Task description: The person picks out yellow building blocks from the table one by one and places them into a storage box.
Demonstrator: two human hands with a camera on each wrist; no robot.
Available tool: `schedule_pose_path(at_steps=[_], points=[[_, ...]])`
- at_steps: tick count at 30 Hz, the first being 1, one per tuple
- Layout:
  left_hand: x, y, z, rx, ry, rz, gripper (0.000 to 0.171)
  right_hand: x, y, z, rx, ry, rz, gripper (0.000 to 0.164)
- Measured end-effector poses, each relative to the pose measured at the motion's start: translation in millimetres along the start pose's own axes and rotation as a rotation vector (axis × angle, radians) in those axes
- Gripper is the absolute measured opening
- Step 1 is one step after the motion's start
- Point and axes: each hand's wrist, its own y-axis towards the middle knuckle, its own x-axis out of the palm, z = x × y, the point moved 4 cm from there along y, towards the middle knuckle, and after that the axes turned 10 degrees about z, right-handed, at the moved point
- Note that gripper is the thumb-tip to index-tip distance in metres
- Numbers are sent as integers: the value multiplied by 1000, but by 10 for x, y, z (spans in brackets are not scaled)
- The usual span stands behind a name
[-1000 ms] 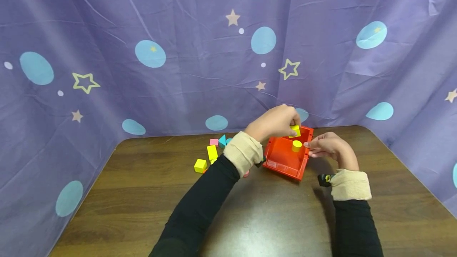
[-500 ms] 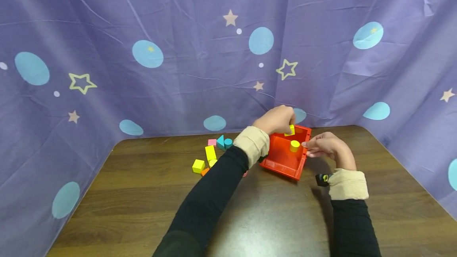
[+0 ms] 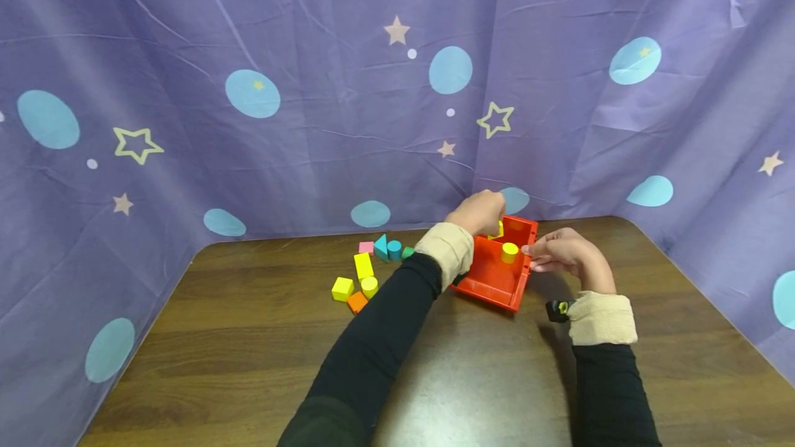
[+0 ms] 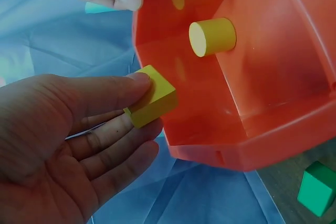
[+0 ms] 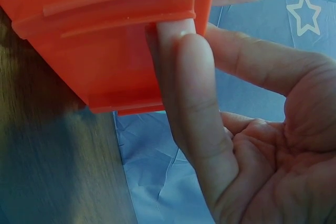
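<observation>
My left hand (image 3: 479, 212) pinches a yellow block (image 4: 155, 99) between thumb and fingers, over the back left rim of a red plastic bin (image 3: 487, 280). Inside the bin, a yellow cylinder (image 3: 509, 253) stands on end, apart from the held block. At the bin's right side, my right hand (image 3: 564, 254) grips the wall, thumb at the rim and fingers against the outer face, as the right wrist view shows. In the head view, the left hand covers most of the held block.
Left of the bin lie loose blocks: a yellow cube (image 3: 343, 289), a yellow rectangular block (image 3: 364, 267), a yellow cylinder (image 3: 369, 287), an orange block (image 3: 357, 302), a pink block (image 3: 366, 247), a blue triangle (image 3: 381, 248), a blue cylinder (image 3: 394, 250) and a green block (image 3: 407, 252). A purple curtain (image 3: 323, 157) hangs behind the table.
My left hand, with the yellow block, has moved a little left and lower over the bin. The green block now shows beside its cuff. My right hand keeps its grip on the wall.
</observation>
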Motion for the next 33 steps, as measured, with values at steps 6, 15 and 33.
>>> schedule_pose_path(at_steps=[6, 15, 33], points=[[62, 54, -5, -21, 5, 8, 6, -5, 10, -9, -18, 7, -1, 31], [164, 73, -39, -22, 43, -2, 12, 14, 19, 5, -30, 23, -16, 25], [366, 117, 24, -74, 126, 12, 13, 10, 18, 21, -34, 29, -18, 24]])
